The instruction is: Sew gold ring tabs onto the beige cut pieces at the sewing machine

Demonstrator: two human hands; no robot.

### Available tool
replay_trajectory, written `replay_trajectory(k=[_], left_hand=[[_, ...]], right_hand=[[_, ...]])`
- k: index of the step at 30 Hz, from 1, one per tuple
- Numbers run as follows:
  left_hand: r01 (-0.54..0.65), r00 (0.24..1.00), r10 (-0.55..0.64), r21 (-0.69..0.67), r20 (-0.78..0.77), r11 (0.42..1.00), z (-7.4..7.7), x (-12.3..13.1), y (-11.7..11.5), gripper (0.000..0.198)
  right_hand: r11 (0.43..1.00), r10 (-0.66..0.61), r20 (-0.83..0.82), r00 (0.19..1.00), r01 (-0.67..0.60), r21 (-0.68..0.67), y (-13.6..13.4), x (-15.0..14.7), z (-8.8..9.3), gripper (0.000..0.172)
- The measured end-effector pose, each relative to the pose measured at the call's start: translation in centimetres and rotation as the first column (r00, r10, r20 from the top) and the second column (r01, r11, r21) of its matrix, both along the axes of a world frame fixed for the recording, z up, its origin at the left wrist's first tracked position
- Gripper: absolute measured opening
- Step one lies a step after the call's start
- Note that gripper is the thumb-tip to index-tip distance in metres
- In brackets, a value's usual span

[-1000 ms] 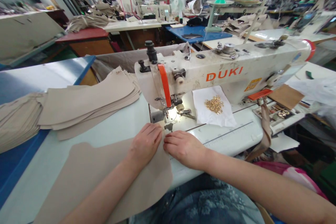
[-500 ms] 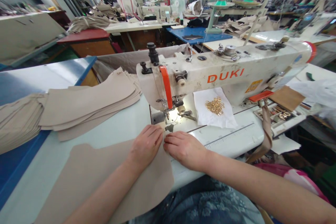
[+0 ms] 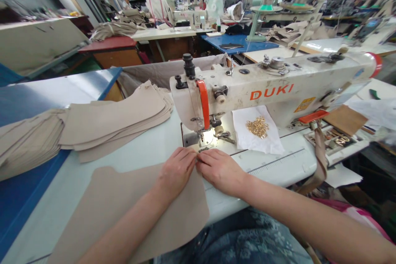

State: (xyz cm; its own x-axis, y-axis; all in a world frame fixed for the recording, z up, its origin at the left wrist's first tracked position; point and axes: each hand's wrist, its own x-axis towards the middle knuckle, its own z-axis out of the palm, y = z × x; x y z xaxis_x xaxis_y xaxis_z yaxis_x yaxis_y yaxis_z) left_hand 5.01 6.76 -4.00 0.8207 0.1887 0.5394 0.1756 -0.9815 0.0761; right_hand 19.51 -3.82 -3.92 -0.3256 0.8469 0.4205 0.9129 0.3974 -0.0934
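Observation:
A large beige fabric piece [image 3: 136,202] lies on the pale machine bed, its far corner just in front of the sewing machine's lit needle area [image 3: 206,136]. My left hand [image 3: 177,171] rests on that corner, fingers bent and pinched together at the fabric's edge. Against it, fingertips nearly touching, my right hand [image 3: 219,171] is closed on the same corner from the right. What lies right under the fingertips is hidden. The white sewing machine [image 3: 272,86] with its orange lever stands directly beyond both hands.
Stacked beige fabric pieces [image 3: 114,119] lie at the left. Small gold metal fittings [image 3: 257,127] sit on a white cloth [image 3: 241,121] right of the needle. A parts tray [image 3: 340,140] is at the far right. Behind, a person [image 3: 157,8] is among other machines.
The view has shifted, so the scene sits slightly further right. My hands have drawn a little closer together at the fabric corner, still near the needle.

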Motion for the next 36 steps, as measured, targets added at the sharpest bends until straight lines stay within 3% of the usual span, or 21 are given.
replay_trajectory(k=[11,23,36], left_hand=[[-0.012,1.0,0.013,-0.049,0.017,0.999,-0.3,-0.7,-0.3,0.02],[0.0,1.0,0.001,-0.047,0.011,0.999,-1.0,2.7,1.9,0.023],[-0.016,0.999,0.02,-0.108,0.036,0.994,-0.9,3.3,2.8,0.021]], right_hand=[[1.0,0.009,0.057,0.998,-0.008,-0.021,0.5,0.1,0.0,0.009],[0.997,-0.053,0.109,0.993,0.059,-0.051,2.3,3.0,0.2,0.007],[0.991,-0.096,0.078,0.992,0.103,-0.089,3.0,3.3,0.2,0.007]])
